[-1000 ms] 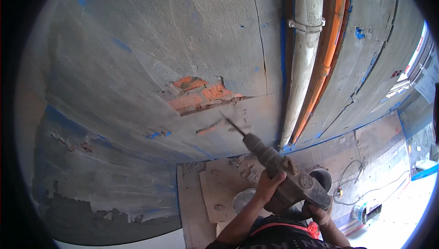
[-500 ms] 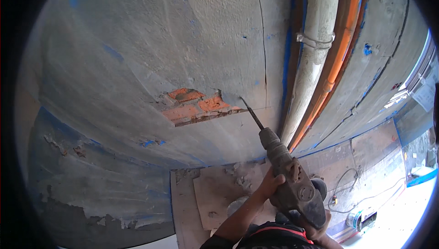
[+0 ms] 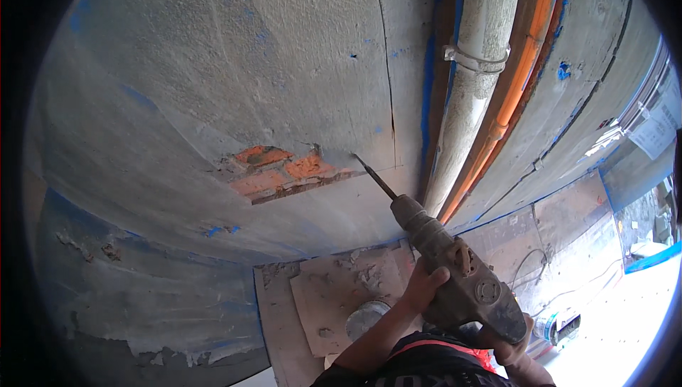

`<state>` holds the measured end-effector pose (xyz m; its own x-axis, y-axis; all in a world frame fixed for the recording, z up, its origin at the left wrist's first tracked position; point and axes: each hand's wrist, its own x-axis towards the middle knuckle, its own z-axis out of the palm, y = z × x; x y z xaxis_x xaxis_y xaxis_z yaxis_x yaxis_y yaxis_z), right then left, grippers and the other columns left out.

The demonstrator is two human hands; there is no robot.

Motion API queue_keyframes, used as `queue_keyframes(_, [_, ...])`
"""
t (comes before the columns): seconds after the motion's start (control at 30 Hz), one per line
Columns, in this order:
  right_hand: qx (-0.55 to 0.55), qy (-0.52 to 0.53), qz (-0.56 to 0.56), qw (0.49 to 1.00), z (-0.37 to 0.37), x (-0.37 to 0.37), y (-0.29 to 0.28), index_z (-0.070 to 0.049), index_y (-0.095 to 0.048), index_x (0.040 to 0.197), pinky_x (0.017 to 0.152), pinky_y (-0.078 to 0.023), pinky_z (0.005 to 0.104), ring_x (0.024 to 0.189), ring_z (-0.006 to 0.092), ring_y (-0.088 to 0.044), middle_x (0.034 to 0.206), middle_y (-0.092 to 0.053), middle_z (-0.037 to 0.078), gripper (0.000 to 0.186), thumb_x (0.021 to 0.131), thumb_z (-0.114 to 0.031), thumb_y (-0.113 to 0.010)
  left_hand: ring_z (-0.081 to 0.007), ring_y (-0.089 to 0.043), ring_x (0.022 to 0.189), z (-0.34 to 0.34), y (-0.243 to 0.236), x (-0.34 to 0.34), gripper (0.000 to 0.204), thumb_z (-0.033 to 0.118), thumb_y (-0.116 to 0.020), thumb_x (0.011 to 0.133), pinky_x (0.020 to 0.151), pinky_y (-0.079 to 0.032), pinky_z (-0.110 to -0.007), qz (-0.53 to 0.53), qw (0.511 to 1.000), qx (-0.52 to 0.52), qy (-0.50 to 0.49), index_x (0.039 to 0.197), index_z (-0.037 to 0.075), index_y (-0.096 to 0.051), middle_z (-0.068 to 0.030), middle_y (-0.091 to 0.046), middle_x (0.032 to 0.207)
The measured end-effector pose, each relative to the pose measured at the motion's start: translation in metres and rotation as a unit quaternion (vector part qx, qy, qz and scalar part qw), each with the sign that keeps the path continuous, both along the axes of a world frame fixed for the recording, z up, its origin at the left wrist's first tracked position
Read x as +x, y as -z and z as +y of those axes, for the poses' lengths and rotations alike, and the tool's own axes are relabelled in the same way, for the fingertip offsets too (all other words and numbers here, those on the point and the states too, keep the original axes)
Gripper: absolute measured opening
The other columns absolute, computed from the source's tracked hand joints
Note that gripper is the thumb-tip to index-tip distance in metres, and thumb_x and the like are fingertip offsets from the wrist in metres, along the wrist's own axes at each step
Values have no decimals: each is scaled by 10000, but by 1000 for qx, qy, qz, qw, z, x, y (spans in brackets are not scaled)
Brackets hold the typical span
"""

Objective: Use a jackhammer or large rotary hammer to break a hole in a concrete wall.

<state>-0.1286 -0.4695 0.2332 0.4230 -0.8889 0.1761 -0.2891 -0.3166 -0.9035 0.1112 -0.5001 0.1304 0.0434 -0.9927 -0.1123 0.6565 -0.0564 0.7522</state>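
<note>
A dusty grey demolition hammer [image 3: 472, 295] is held across in front of me, pointing up and left at the wall. My left hand [image 3: 425, 286] is closed round its side behind the front collar, thumb on top. At the rear end my right hand [image 3: 510, 350] is wrapped around the handle, its fingers partly hidden by the tool body. The long chisel bit [image 3: 378, 179] has its tip against the grey plastered wall [image 3: 305, 67], just above the right end of a chipped-out patch of orange brick [image 3: 266, 180].
Right of the bit run a whitish pipe [image 3: 472, 96] and an orange pipe [image 3: 522, 74]. Below lie dusty boards [image 3: 284, 316] with rubble and a round pale bucket [image 3: 366, 316]. A cable [image 3: 529, 266] and a tipped tin [image 3: 558, 326] lie at lower right.
The wall, patch and pipes have shifted left in view. The bit's tip stays at about the same spot on the wall, while the hammer's rear end appears farther right. Both hands keep their hold.
</note>
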Motion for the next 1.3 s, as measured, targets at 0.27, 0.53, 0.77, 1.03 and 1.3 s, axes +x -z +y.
queue_keyframes(0.27, [89,-27,-114,989,-43,-21,-16,17,-690,779,573,-518,284,591,174,-691,676,-706,90,138,741,-114,-714,-197,-633,1196,-27,-12,-25,874,567,-836,876,1051,-512,-367,38,998,-19,-45,1454,1,-504,-87,-645,1323])
queue_keyframes(0.53, [96,-40,-144,984,-63,-27,-15,28,-698,788,564,-502,278,589,159,-663,684,-700,78,164,741,-129,-685,-199,-646,1193,-43,-18,-29,892,568,-854,858,1048,-523,-363,52,996,-15,-70,1461,6,-512,-81,-650,1331])
queue_keyframes(0.77, [157,-23,-166,973,-62,-24,-13,29,-702,822,590,-512,283,632,149,-670,737,-715,71,152,742,-100,-684,-217,-625,1236,-48,-11,-31,987,714,-776,845,1077,-519,-391,19,998,19,-57,1483,19,-487,-92,-617,1359])
queue_keyframes(1.03, [21,-114,-94,989,8,25,19,46,-743,1068,817,-589,370,922,243,-778,1020,-779,190,303,831,-114,-840,-285,-614,1171,-2,13,16,1037,847,-727,769,1039,-520,-486,113,990,-77,32,1431,87,-482,-103,-628,1220])
queue_keyframes(1.3, [35,-181,-93,979,46,-25,46,32,-714,1187,879,-589,373,995,257,-773,1085,-775,187,384,874,-161,-824,-297,-605,1192,75,38,-11,978,824,-745,773,1034,-516,-475,90,992,-79,39,1377,89,-518,-132,-640,1217])
